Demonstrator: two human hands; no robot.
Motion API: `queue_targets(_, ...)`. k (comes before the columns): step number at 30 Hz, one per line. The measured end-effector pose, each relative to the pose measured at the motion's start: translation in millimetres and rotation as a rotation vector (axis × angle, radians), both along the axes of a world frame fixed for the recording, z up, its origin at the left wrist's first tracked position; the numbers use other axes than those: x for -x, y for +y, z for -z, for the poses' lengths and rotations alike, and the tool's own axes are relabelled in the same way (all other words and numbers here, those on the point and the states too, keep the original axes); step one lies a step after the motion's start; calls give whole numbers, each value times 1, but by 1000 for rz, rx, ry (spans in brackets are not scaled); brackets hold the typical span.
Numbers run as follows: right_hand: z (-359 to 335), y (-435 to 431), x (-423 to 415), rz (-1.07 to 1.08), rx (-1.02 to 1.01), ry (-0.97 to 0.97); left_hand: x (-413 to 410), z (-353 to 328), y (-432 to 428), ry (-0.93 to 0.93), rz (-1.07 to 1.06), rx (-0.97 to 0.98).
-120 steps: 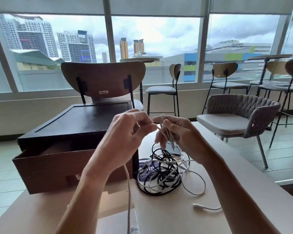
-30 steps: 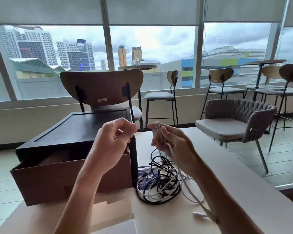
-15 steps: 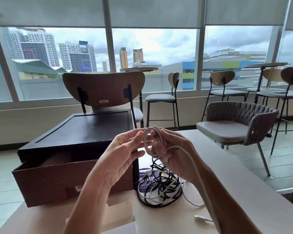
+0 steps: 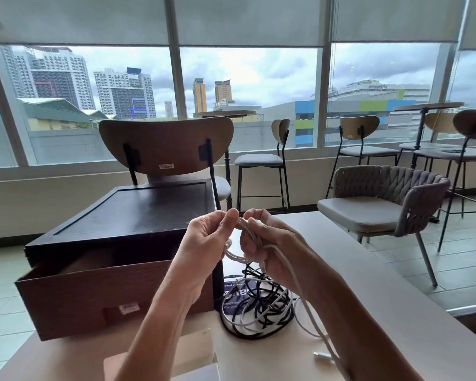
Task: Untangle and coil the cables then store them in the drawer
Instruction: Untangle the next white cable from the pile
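A small coil of white cable [image 4: 234, 257] is held above the table [image 4: 349, 273] between two hands. Its top is pinched between the thumb and bent fingers of the left hand [image 4: 205, 244], and its loops are enclosed by the curled fingers of the right hand [image 4: 268, 250], so both grips are narrow and closed on the cable. The loose end is trailed across the right wrist down to the tabletop, where a small pale connector [image 4: 323, 362] is seen.

One tangle of thin, round black and white cables [image 4: 256, 312] is left on the table below the hands, partly over a dark blue printed card [image 4: 232, 294]; the cables in it cannot be counted. Just left of it, one drawer [image 4: 94, 295] of brown wood grain is pulled open from a dark, flat-topped box [image 4: 140, 213]. A corner of a pale cardboard box [image 4: 195, 350] is seen at the near edge.
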State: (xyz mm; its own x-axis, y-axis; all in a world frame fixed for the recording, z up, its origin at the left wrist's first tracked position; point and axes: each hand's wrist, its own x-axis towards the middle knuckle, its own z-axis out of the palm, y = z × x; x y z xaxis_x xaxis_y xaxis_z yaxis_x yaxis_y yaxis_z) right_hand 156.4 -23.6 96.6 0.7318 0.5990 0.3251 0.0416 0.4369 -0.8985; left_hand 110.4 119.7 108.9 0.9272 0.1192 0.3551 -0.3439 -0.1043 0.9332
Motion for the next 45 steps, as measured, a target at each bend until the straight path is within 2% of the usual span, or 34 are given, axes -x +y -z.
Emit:
queue_targets(4,0,0,2,-54,-1,42,-2,1,7,-15,-93,-90)
queue_targets(8,-4,-4,5,-56,59,102,-6,3,13,-38,-222,-7)
queue_targets(10,-7,-11,6,-66,152,95,-6,3,15,-76,-295,44)
queue_targets(16,-10,-20,8,45,539,-200,-6,-1,32,-94,-332,210)
queue_targets(20,-1,-12,9,-46,673,-351,-6,-1,28,-104,-333,222)
queue_targets(22,0,-13,9,-139,623,-374,-8,0,28,-128,-362,220)
queue_targets(26,-1,-20,7,-227,395,-286,-11,1,33,-182,-419,239)
queue_targets(31,-5,-25,8,-317,276,-388,-13,5,29,-230,-485,134)
queue_targets(33,-9,-26,7,-272,215,-386,-13,6,29,-253,-507,53)
queue_targets(38,-12,-26,2,36,54,-285,-15,8,27,-244,-479,-85)
queue_targets(41,-10,-27,-4,147,-34,-230,-16,8,26,-200,-441,-40)
queue_targets(45,-15,-29,-3,60,-208,-214,-19,11,29,-96,-417,148)
